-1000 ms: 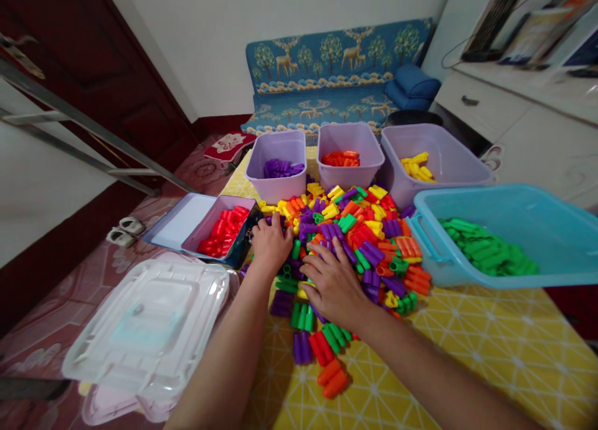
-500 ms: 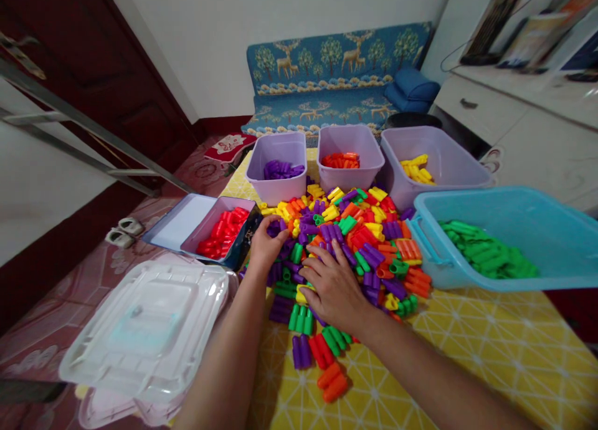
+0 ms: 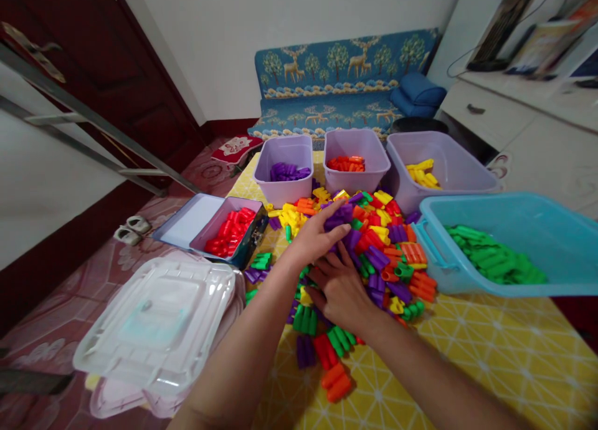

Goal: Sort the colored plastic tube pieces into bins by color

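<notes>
A heap of ribbed plastic tube blocks in purple, green, red, orange and yellow (image 3: pixel 379 217) covers the middle of the table. My left hand (image 3: pixel 314 238) reaches over the heap, thumb and index finger curved around a cluster of purple tube blocks (image 3: pixel 340 214); its other fingers are hidden. Just below and partly behind it, my right hand (image 3: pixel 344 293) lies palm down on the heap, fingers spread, fingertips against the blocks. I see nothing held in it. Loose orange (image 3: pixel 336 382) and green blocks (image 3: pixel 305 320) lie nearer me.
Lilac bins hold purple (image 3: pixel 284 192), orange (image 3: pixel 357 179) and yellow blocks (image 3: pixel 448 190) at the back. A blue tub (image 3: pixel 495 209) with green blocks stands right. At left are an opened box (image 3: pixel 252 237) of red blocks and clear lids (image 3: pixel 154 330).
My left hand has moved right across the heap, from near the red-block box to above my right hand, and purple blocks have shifted with it. My right hand has stayed nearly in place.
</notes>
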A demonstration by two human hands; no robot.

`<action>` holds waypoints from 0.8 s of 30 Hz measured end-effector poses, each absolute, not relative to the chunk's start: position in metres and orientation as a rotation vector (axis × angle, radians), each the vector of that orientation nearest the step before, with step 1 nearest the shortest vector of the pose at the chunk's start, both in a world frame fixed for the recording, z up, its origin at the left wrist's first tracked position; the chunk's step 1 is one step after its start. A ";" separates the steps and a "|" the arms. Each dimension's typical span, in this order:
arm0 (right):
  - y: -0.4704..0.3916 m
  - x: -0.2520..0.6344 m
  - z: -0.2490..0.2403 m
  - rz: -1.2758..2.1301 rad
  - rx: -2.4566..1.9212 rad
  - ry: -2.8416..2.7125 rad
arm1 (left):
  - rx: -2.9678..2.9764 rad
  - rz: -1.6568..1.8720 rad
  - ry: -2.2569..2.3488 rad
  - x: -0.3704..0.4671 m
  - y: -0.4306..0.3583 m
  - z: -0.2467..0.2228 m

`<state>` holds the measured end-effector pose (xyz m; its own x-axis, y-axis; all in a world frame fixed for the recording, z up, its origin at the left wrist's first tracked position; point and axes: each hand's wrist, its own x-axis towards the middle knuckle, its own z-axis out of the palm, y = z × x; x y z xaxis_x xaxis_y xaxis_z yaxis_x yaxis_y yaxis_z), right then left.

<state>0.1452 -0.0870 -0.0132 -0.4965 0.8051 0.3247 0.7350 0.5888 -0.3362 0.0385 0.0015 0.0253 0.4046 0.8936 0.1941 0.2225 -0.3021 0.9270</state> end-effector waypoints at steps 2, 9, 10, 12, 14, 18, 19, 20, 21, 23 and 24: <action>-0.086 0.148 -0.015 0.221 -1.196 -2.369 | 1.863 0.905 0.916 0.046 -0.001 0.033; -0.079 0.151 -0.014 0.325 -1.221 -2.252 | 2.138 1.175 1.268 0.013 -0.052 0.035; -0.078 0.151 -0.013 0.345 -1.238 -2.232 | 2.125 1.256 1.428 0.003 -0.063 0.027; -0.078 0.150 -0.010 0.370 -1.255 -2.208 | 2.084 1.328 1.727 -0.017 -0.084 0.008; -0.078 0.149 -0.008 0.374 -1.257 -2.205 | 2.057 1.279 1.900 -0.033 -0.101 -0.013; -0.080 0.148 -0.009 0.347 -1.256 -2.244 | 1.946 1.138 2.002 -0.046 -0.118 -0.045; -0.080 0.148 -0.010 0.340 -1.253 -2.255 | 1.896 1.124 2.002 -0.047 -0.118 -0.049; -0.081 0.148 -0.010 0.337 -1.249 -2.264 | 1.849 1.116 2.001 -0.047 -0.117 -0.053; -0.081 0.148 -0.011 0.337 -1.246 -2.273 | 1.811 1.113 2.001 -0.047 -0.115 -0.055; -0.081 0.148 -0.011 0.342 -1.241 -2.285 | 1.771 1.114 1.997 -0.046 -0.108 -0.058; -0.081 0.148 -0.011 0.342 -1.240 -2.287 | 1.765 1.119 1.980 -0.046 -0.104 -0.058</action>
<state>0.1484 -0.0811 -0.0109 -0.4515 0.8345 0.3158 0.7054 0.5506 -0.4464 -0.0460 -0.1044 -0.0579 -0.2268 0.9299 0.2897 0.7278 -0.0359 0.6849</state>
